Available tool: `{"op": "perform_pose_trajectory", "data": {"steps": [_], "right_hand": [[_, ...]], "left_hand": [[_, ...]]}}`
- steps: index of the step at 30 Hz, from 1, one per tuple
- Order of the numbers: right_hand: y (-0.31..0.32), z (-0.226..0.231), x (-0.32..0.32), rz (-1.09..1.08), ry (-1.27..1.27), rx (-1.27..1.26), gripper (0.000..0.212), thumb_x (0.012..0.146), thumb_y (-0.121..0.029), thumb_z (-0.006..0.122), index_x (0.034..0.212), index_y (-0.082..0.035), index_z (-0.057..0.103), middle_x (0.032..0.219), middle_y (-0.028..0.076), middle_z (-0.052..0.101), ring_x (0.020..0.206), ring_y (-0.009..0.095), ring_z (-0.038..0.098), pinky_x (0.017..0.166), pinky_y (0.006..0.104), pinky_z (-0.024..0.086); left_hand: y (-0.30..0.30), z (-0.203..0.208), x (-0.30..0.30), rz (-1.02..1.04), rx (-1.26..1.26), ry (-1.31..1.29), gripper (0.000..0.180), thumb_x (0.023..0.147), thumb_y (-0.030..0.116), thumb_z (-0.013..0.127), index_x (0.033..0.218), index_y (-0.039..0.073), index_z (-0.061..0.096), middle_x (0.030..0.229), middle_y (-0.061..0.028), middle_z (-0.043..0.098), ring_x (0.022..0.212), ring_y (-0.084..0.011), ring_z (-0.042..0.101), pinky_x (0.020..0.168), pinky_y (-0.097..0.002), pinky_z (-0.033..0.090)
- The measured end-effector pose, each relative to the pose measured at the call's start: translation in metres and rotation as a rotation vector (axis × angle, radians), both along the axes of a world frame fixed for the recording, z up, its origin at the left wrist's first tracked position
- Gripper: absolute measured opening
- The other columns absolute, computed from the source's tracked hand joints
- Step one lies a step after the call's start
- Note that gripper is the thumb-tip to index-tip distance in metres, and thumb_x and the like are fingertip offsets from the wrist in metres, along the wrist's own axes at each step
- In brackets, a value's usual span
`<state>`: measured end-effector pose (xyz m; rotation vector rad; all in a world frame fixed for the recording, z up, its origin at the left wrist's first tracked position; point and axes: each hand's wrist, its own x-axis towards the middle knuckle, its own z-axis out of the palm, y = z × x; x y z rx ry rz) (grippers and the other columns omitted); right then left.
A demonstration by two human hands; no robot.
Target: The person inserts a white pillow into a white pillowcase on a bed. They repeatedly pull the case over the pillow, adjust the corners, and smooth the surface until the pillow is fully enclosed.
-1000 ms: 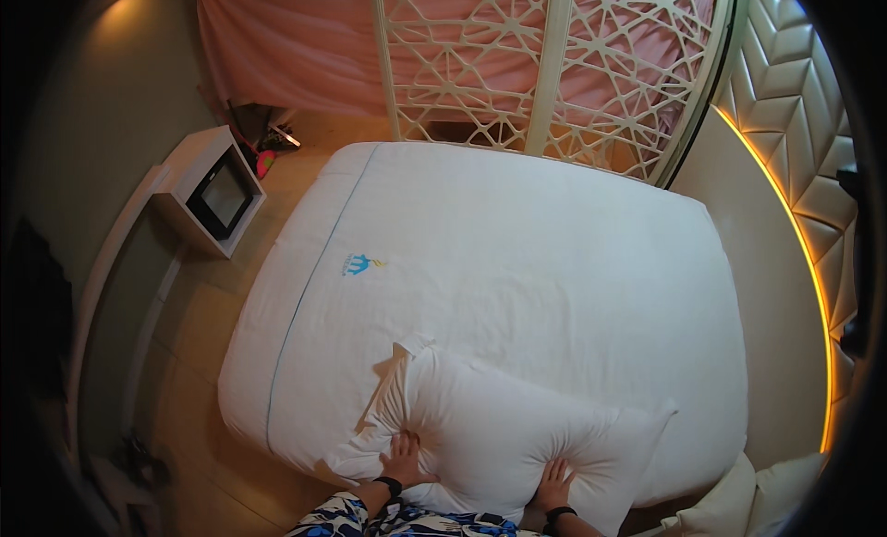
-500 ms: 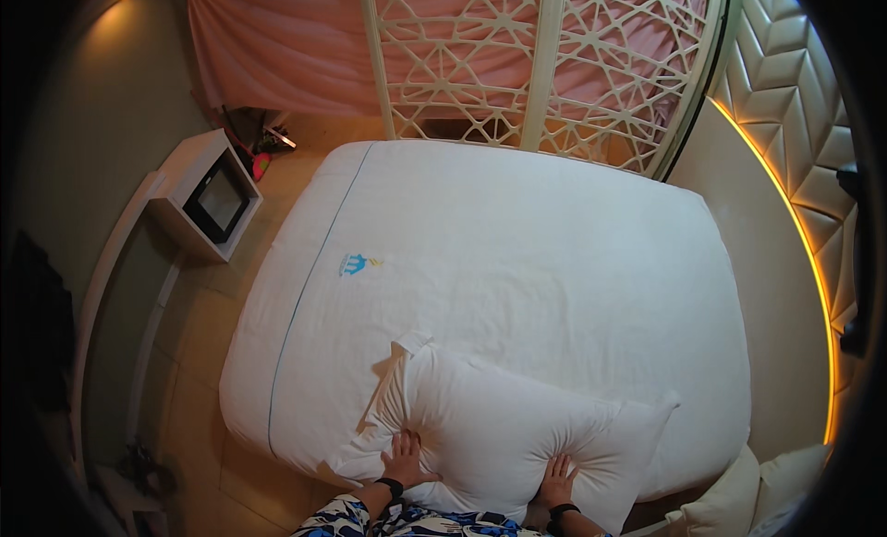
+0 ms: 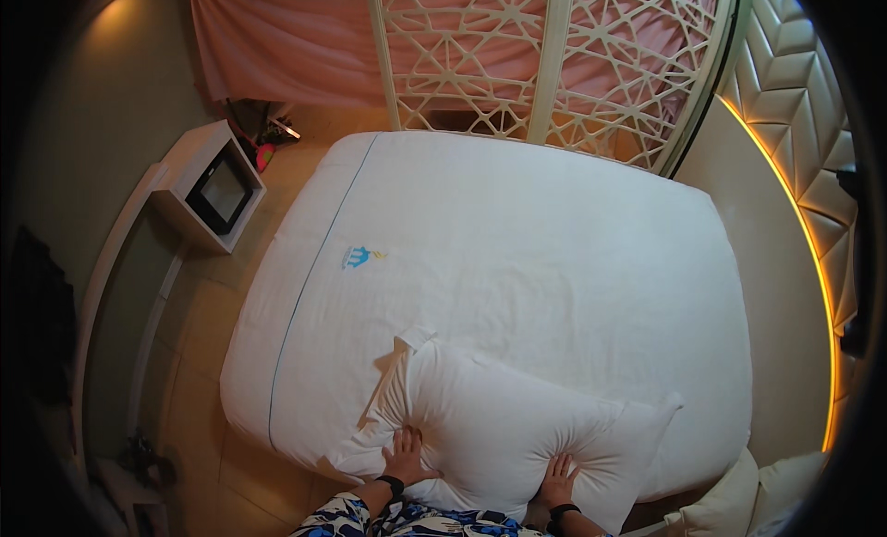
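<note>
A plump white pillow (image 3: 490,417) lies near the close edge of a bed with a white fitted cover (image 3: 591,250). My left hand (image 3: 404,459) rests on the pillow's near left part, fingers stretched and thumb spread to the side. Its fingertips press into the fabric, and creases fan out from them. Further right, my right hand (image 3: 558,482) lies on the same pillow with fingers extended, denting it in the same way. Both wrists wear dark bands. A loose flap of the pillowcase stands up at the far left corner.
White cushions (image 3: 725,505) sit at the lower right. A white lattice screen (image 3: 462,66) and pink curtain (image 3: 286,47) stand beyond the bed. To the left is a box-shaped wall shelf (image 3: 211,190) over a tiled floor (image 3: 199,352). A padded wall panel (image 3: 799,103) with a light strip runs along the right.
The view has shifted very slightly. Both hands and the pillow keep the same position, with the hands still pressed into it.
</note>
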<state>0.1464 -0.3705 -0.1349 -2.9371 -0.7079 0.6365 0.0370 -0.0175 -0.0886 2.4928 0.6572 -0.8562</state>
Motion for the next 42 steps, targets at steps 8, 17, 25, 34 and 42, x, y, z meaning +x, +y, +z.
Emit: {"op": "perform_pose_trajectory", "data": {"steps": [8, 17, 25, 34, 42], "right_hand": [[-0.002, -0.005, 0.000, -0.001, 0.011, 0.002, 0.057, 0.088, -0.020, 0.038, 0.138, 0.007, 0.028, 0.146, 0.029, 0.019, 0.137, 0.045, 0.012, 0.102, 0.0689, 0.007], [0.003, 0.003, -0.001, 0.017, -0.024, -0.008, 0.056, 0.088, -0.021, 0.039, 0.136, 0.006, 0.031, 0.145, 0.029, 0.022, 0.136, 0.045, 0.015, 0.102, 0.0688, 0.009], [0.003, 0.002, -0.002, 0.007, -0.028, -0.001, 0.058, 0.087, -0.022, 0.041, 0.136, 0.007, 0.031, 0.145, 0.029, 0.022, 0.136, 0.045, 0.015, 0.102, 0.0685, 0.007], [-0.002, -0.008, -0.001, -0.007, 0.013, -0.020, 0.068, 0.083, -0.026, 0.046, 0.138, 0.008, 0.025, 0.147, 0.028, 0.018, 0.138, 0.044, 0.011, 0.104, 0.0664, 0.005], [0.001, -0.002, -0.001, 0.010, 0.007, -0.039, 0.064, 0.085, -0.025, 0.044, 0.138, 0.007, 0.027, 0.146, 0.028, 0.020, 0.138, 0.044, 0.012, 0.104, 0.0664, 0.005]], "left_hand": [[-0.001, 0.000, 0.000, 0.003, 0.009, -0.016, 0.126, 0.059, 0.077, 0.061, 0.146, 0.009, 0.000, 0.152, -0.0165, -0.003, 0.139, -0.0398, 0.000, 0.098, -0.0695, 0.018], [-0.002, 0.001, -0.001, 0.013, 0.012, -0.024, 0.126, 0.059, 0.076, 0.062, 0.146, 0.008, 0.000, 0.152, -0.0167, -0.003, 0.139, -0.0409, 0.000, 0.098, -0.0699, 0.017], [-0.002, -0.002, -0.001, 0.000, 0.026, -0.031, 0.127, 0.059, 0.076, 0.062, 0.146, 0.008, 0.000, 0.152, -0.0173, -0.003, 0.139, -0.0413, 0.001, 0.097, -0.0702, 0.018], [-0.003, -0.003, -0.001, 0.006, 0.021, -0.033, 0.127, 0.059, 0.076, 0.063, 0.146, 0.008, 0.000, 0.152, -0.0168, -0.004, 0.139, -0.0410, 0.000, 0.097, -0.0703, 0.018], [-0.003, -0.005, -0.001, 0.010, 0.032, -0.038, 0.128, 0.057, 0.076, 0.063, 0.146, 0.008, 0.001, 0.152, -0.0165, -0.002, 0.139, -0.0403, 0.000, 0.097, -0.0703, 0.018]]}}
